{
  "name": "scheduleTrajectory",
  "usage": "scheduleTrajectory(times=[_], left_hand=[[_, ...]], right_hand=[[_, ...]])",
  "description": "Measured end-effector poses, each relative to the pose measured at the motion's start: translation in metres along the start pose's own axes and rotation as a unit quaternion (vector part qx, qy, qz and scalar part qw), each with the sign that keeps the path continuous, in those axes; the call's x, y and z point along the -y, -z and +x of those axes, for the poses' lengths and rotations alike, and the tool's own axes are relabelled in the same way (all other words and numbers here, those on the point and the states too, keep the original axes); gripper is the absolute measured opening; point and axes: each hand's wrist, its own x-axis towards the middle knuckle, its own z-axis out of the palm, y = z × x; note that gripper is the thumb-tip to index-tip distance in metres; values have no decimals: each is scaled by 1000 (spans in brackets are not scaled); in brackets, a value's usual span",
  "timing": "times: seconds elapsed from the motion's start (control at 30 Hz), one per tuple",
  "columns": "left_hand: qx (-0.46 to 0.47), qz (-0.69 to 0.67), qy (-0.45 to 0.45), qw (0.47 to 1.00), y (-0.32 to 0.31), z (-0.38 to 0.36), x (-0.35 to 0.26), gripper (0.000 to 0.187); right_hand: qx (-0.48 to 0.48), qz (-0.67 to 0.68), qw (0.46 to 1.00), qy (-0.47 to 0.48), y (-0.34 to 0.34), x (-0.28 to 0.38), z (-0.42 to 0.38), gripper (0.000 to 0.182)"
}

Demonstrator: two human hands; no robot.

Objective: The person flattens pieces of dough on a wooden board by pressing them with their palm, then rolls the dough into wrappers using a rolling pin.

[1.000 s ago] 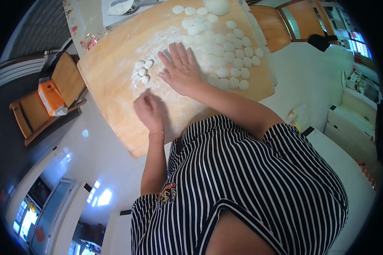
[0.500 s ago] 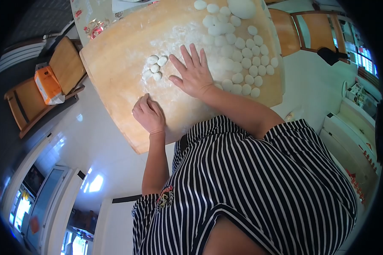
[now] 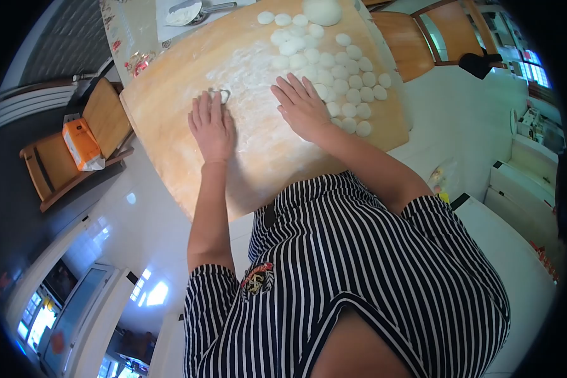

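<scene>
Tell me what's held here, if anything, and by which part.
No hold shows: the left hand is open over small dough pieces, the right hand is open too; anything under the palms is hidden.

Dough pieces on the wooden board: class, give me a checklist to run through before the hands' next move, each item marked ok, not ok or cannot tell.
1. Powder on the board between the hands: ok, a white dusting shows.
2. Small dough pieces by the left hand in full view: not ok, fingers hide most.
3. Shape of the pieces under those fingers: cannot tell.
4. Right hand clear of those small pieces: ok, it lies apart.
5. White rounds all spaced apart: not ok, many crowd together.
6. Large dough lump clear of both hands: ok.
</scene>
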Motion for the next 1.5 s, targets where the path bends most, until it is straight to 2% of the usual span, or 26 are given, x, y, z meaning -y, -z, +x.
scheduleTrajectory(times=[0.1,0.17,0.23,0.27,0.33,0.43,0.57,0.63,0.67,0.73,0.77,0.83,0.87,0.9,0.97,1.03,1.1,1.17,1.23,1.27,1.3,1.37,1.43,1.47,1.5], left_hand=[[27,60,5,998,-1,20,21,52],[12,42,6,999,-2,28,28,54],[-26,-14,-32,999,9,42,21,56],[-25,-13,-34,999,16,46,15,56],[65,-37,-86,993,28,50,-1,52],[79,-33,-83,993,12,54,-4,48],[65,-76,-86,991,-3,62,-5,43],[70,-163,-162,971,-4,72,-3,39],[72,-164,-162,970,-7,78,-2,39],[171,-233,-49,956,2,99,-14,34],[174,-235,-49,955,-3,107,-16,34],[63,-224,65,970,-21,126,-18,33],[45,-230,98,967,-29,130,-21,33],[46,-233,98,966,-34,129,-25,33],[-15,-165,41,985,-44,122,-37,32],[-19,-182,42,982,-40,102,-60,30],[-42,-168,-87,981,-40,71,-78,29],[24,-181,-111,977,-25,35,-102,30],[77,-207,-67,973,-16,10,-108,36],[87,-234,-52,967,-13,4,-107,48],[87,-234,-48,967,-6,-1,-106,48],[-14,-243,18,970,9,-7,-103,58],[-15,-219,89,972,20,-23,-77,54],[-17,-197,100,975,22,-30,-59,53],[-18,-174,111,978,23,-39,-42,53]], right_hand=[[-14,43,999,11,3,-13,-22,53],[-26,56,998,25,0,-20,-33,55],[-71,169,982,33,-1,-22,-38,58],[-72,170,982,31,-1,-22,-39,58],[-98,226,969,18,7,-21,-41,57],[-132,264,956,-3,14,-18,-41,54],[-132,308,941,-43,36,-20,-44,50],[-167,344,921,-75,43,-23,-46,47],[-166,344,921,-77,47,-26,-47,47],[-165,323,923,-126,51,-30,-50,43],[-163,322,924,-130,52,-32,-51,43],[-186,314,921,-140,51,-37,-52,41],[-185,311,921,-143,51,-38,-52,41],[-194,315,918,-147,50,-39,-52,40],[-200,319,914,-151,49,-39,-51,39],[-196,330,906,-175,51,-38,-49,37],[-185,349,901,-179,51,-36,-45,37],[-174,367,896,-181,47,-34,-39,36],[-166,371,898,-167,39,-31,-30,33],[-164,372,898,-166,36,-28,-25,33],[-158,387,890,-182,37,-24,-17,32],[-147,401,883,-193,36,-17,2,32],[-125,296,929,-185,30,-9,26,41],[-84,254,951,-156,28,-5,38,50],[-82,256,951,-154,24,3,47,50]])
